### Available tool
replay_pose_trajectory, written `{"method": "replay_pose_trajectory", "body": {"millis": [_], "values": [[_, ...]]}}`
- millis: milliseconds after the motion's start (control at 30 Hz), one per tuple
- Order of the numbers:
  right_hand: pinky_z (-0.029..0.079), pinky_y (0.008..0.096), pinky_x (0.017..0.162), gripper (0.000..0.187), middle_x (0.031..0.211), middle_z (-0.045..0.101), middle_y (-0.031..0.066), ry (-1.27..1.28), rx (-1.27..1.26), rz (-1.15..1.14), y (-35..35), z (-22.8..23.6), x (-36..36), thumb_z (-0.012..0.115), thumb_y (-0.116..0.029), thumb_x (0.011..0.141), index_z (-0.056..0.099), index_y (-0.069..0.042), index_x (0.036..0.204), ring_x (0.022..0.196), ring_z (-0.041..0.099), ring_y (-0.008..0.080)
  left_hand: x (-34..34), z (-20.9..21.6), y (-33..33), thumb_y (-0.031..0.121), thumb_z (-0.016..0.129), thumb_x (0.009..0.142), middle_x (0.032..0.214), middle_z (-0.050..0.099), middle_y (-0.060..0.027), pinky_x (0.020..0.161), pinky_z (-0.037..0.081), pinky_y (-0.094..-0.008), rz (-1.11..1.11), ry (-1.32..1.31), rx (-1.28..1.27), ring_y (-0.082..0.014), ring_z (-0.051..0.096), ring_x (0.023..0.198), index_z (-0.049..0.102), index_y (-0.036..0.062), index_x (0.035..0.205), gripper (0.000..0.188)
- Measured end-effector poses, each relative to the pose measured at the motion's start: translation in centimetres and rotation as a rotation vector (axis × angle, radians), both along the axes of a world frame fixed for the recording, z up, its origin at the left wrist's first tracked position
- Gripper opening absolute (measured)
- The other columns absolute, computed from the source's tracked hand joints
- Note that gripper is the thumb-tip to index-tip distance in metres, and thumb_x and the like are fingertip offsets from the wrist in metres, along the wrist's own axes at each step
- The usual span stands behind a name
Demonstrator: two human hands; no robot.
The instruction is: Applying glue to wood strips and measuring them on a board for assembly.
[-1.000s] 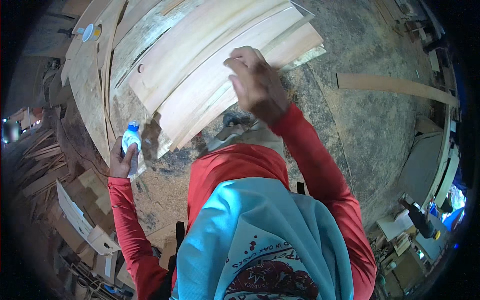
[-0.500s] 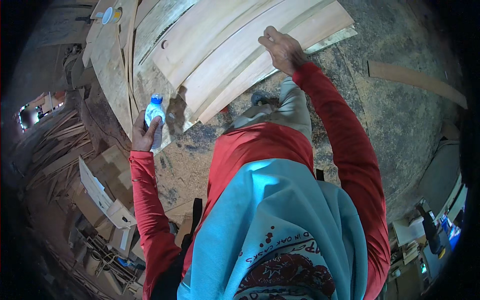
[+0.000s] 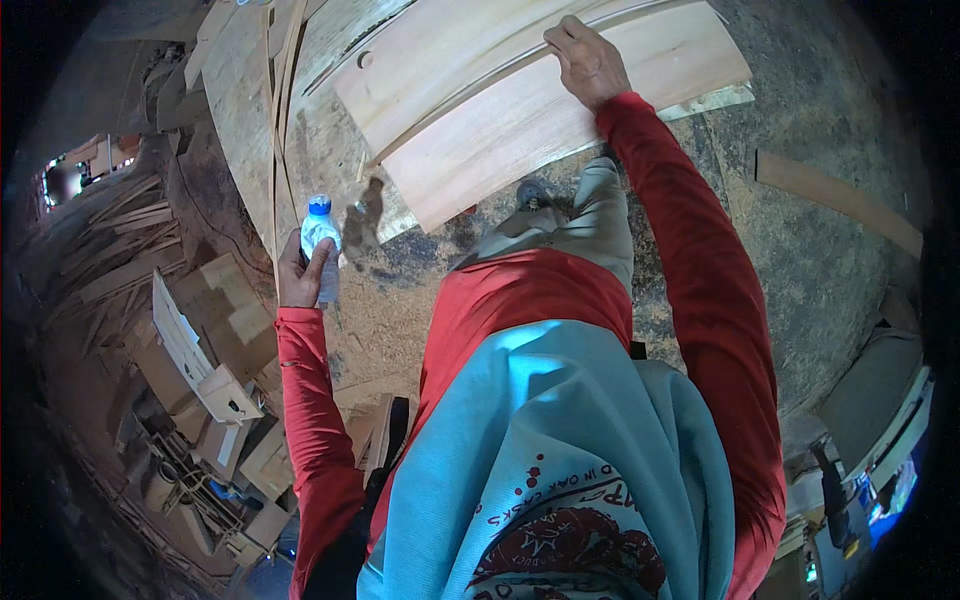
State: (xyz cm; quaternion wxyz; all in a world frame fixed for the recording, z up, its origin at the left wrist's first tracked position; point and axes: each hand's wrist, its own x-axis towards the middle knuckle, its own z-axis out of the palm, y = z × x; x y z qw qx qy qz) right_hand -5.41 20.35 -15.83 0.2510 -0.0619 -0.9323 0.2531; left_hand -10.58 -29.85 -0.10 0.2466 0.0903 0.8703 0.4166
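Note:
My left hand (image 3: 303, 268) is wrapped round a clear plastic bottle (image 3: 323, 240) with a blue cap, held upright beside the work surface's left edge. At the upper middle, the bent fingers of my right hand (image 3: 592, 65) close on the seam edge of a pale wooden panel (image 3: 500, 150). My palm hides part of that edge. Beyond the seam lies a second pale wooden panel (image 3: 420, 75), with a round hole near its left end. Both panels rest flat on a larger worn board (image 3: 240, 120).
Thin wooden strips (image 3: 278, 120) lie along the worn board's left side. A curved wooden piece (image 3: 840, 195) is on the dusty floor to the right. Scrap wood (image 3: 120, 250) and cardboard (image 3: 225, 300) are heaped at the left.
The darker band across the near panel no longer shows; its pale face now appears broader. My right hand is slightly farther up and right. The bottle stays in my left hand as the view shifts.

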Motion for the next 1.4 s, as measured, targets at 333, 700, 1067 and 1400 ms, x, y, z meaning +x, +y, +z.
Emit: {"method": "replay_pose_trajectory", "body": {"millis": [333, 700, 1067, 1400], "values": [[0.045, 0.0454, 0.068, 0.006, 0.082, 0.048, 0.018, 0.112, -0.163, 0.054, 0.1, 0.3, -2.9, 0.057, 0.0, 0.085, 0.054, -0.004, 0.082, 0.079, 0.054, 0.0406, 1.8, -0.3, -1.0, 0.018, 0.07, 0.098, 0.096, 0.064, -0.0007, 0.081, 0.046, -0.0259, 0.039, 0.022, 0.008, -0.0097, 0.057, 0.088, 0.061, 0.0025, 0.112, 0.023], [0.047, 0.0468, 0.071, 0.005, 0.086, 0.051, 0.0191, 0.096, -0.178, 0.065, -0.6, 0.9, -2.7, 0.059, 0.001, 0.085, 0.057, -0.003, 0.088, 0.083, 0.057, 0.0408, 2.0, 0.6, 0.2, 0.017, 0.07, 0.098, 0.097, 0.064, -0.0003, 0.081, 0.046, -0.0252, 0.054, 0.008, 0.001, -0.0093, 0.057, 0.088, 0.061, 0.0024, 0.115, 0.024], [0.054, 0.0429, 0.08, 0.013, 0.101, 0.061, 0.0083, -0.028, -0.015, 0.002, -0.8, 0.4, -2.7, 0.063, -0.013, 0.094, 0.065, -0.008, 0.106, 0.093, 0.064, 0.0331, 1.7, 0.5, 0.2, 0.018, 0.071, 0.097, 0.097, 0.064, -0.0014, 0.082, 0.046, -0.0263, 0.037, 0.018, 0.014, -0.0103, 0.058, 0.089, 0.061, 0.0018, 0.112, 0.024], [0.054, 0.0425, 0.08, 0.013, 0.102, 0.061, 0.0076, -0.009, -0.032, 0.019, -0.5, 0.4, -2.1, 0.062, -0.014, 0.095, 0.065, -0.009, 0.107, 0.094, 0.064, 0.0321, 1.5, 0.5, 0.5, 0.019, 0.07, 0.097, 0.095, 0.064, -0.0013, 0.079, 0.047, -0.0262, 0.013, 0.04, -0.026, -0.0104, 0.058, 0.086, 0.061, 0.0022, 0.11, 0.023]]}}
